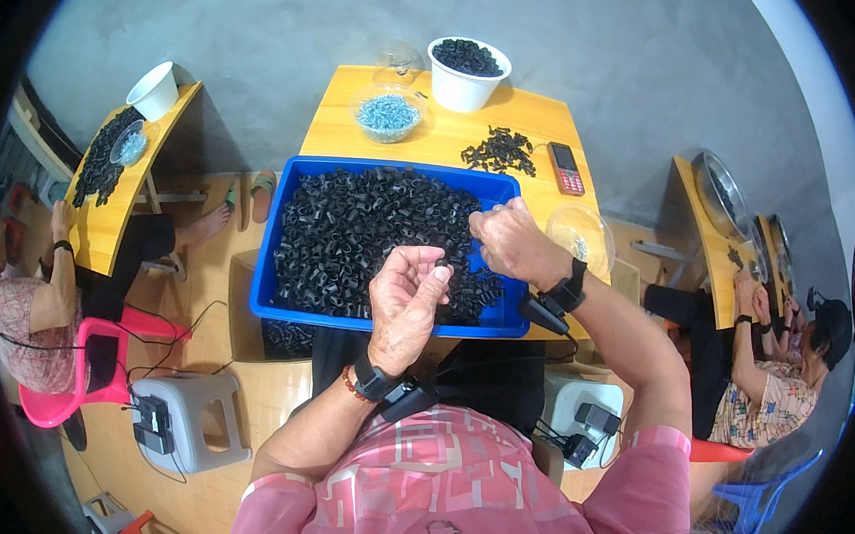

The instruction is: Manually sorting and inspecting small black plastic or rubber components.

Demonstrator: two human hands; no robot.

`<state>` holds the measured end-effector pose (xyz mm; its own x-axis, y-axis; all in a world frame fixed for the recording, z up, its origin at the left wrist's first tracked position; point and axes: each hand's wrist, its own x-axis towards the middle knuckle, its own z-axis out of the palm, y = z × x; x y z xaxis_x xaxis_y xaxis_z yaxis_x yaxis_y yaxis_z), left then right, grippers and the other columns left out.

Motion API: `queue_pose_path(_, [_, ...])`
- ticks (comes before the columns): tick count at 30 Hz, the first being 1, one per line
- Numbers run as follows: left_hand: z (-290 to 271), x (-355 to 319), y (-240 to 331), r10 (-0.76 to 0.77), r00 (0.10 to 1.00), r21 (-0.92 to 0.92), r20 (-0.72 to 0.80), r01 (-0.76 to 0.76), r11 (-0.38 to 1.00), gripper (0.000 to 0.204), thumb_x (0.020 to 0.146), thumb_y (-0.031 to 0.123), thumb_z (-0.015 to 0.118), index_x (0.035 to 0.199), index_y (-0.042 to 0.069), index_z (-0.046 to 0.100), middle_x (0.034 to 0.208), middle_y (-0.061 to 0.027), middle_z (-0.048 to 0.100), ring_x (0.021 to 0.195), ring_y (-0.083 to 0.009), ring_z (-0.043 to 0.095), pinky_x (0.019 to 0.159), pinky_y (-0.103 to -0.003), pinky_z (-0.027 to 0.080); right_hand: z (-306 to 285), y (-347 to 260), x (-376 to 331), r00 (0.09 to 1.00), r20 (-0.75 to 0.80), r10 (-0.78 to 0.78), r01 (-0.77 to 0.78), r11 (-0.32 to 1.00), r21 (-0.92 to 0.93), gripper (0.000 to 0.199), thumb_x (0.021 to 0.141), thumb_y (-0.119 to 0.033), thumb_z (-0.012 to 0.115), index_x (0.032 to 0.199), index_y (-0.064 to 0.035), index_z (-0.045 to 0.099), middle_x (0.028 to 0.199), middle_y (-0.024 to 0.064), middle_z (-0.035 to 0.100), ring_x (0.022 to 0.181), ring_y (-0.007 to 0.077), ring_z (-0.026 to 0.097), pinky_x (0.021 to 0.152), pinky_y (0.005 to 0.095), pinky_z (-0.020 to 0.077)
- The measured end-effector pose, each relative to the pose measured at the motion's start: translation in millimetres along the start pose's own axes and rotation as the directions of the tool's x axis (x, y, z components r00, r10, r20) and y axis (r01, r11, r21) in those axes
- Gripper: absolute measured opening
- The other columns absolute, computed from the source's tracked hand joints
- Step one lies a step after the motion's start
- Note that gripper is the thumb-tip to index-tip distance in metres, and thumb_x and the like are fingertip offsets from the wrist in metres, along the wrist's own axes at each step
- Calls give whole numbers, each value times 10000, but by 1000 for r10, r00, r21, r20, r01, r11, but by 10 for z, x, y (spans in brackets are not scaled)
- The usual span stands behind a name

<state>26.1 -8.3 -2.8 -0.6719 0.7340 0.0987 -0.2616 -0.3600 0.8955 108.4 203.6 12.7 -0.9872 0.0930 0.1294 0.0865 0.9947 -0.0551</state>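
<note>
My left hand (409, 295) is over the front of a blue tray (396, 324), thumb and finger pinched on a small black plastic piece (442, 263). Many more short black plastic pieces (362, 231) fill most of this tray. My right hand (516, 240) is above the tray's right end, its fingers curled together. Whatever it may hold is hidden by the fingers. Behind the tray, a clear bowl (388, 117) holds small silvery-blue screw-like parts. A loose pile of black pieces (501, 152) lies on the wooden table (333, 134).
A white bucket (462, 89) of black parts is at the table's back edge. To its right lies a red phone (566, 168); a clear shallow dish (581, 237) sits by my right forearm. Stools (187, 419) with black boxes and cables stand on the floor. Other people work at side tables.
</note>
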Motion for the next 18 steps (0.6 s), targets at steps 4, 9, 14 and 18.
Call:
queue_pose_path(4, [-6,2,6,-17,1000,46,5,17,999,178,976,61,677,1136,2,626,957,-63,686,770,-76,598,681,-239,528,-23,-49,-16,1000,6,-6,6,1000,-19,156,738,-71,667,868,-71,580,800,127,661,822,348,631,835,444,393])
queue_pose_path(9, [-11,-1,-2,-11,1000,48,8,10,999,183,976,62,676,1142,3,627,967,-66,692,763,-76,595,683,-237,525,-46,-84,-50,996,90,28,-41,989,145,185,758,-73,695,924,-63,613,886,132,685,918,349,647,886,456,398])
queue_pose_path(14, [-5,3,12,-20,1000,48,18,19,999,188,975,59,677,1146,-1,628,970,-67,695,758,-77,594,684,-237,523,-114,-142,-56,986,168,-1,-24,989,143,150,765,-81,704,908,-64,664,906,140,689,945,340,644,863,452,403])
queue_pose_path(18, [0,2,9,-32,999,44,11,31,999,190,972,48,675,1148,-6,631,977,-73,699,758,-79,596,685,-236,521,-112,-148,-87,988,153,-7,-15,990,141,119,776,-94,702,891,-65,695,898,139,676,942,332,634,834,451,407])
